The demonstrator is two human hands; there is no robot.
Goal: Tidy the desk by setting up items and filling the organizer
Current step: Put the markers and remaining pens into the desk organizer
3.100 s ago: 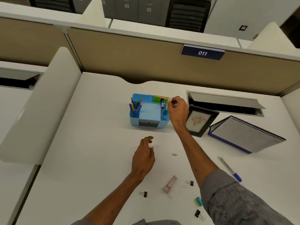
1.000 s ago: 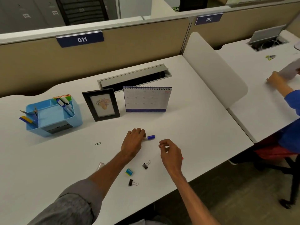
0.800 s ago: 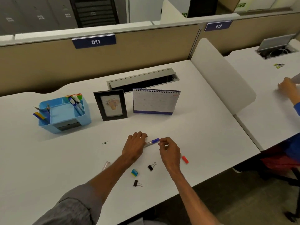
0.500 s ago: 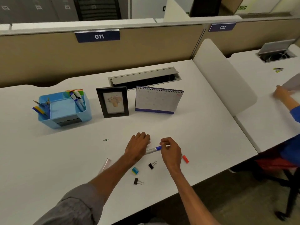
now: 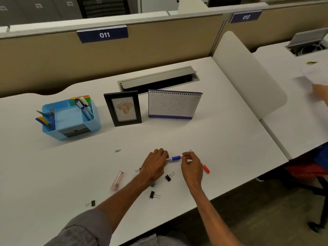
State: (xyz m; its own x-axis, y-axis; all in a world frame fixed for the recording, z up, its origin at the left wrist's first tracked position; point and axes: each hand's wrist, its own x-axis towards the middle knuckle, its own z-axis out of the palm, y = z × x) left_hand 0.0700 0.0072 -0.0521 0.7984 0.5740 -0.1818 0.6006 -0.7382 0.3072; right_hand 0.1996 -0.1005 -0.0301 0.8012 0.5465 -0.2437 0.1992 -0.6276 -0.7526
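Note:
On the white desk my left hand point(image 5: 154, 166) grips the barrel of a pen with a blue cap point(image 5: 174, 158). My right hand point(image 5: 191, 164) pinches the pen's cap end. The blue organizer point(image 5: 94, 126) stands at the back left with pens, pencils and sticky notes in its compartments. An upright black photo frame point(image 5: 123, 108) and a standing desk calendar point(image 5: 174, 104) are to its right. Loose binder clips point(image 5: 169, 177) point(image 5: 154, 194) point(image 5: 91, 203) lie near my hands.
A small red piece point(image 5: 206, 169) lies right of my right hand, a pink item point(image 5: 117, 180) and a green paper clip point(image 5: 117, 150) to the left. An open cable tray point(image 5: 158, 79) sits behind the calendar. A divider point(image 5: 248, 71) borders the neighbouring desk, where another person's hand point(image 5: 319, 91) shows.
My right hand has come over to the pen and now pinches its blue cap end. My left hand has kept hold of the barrel.

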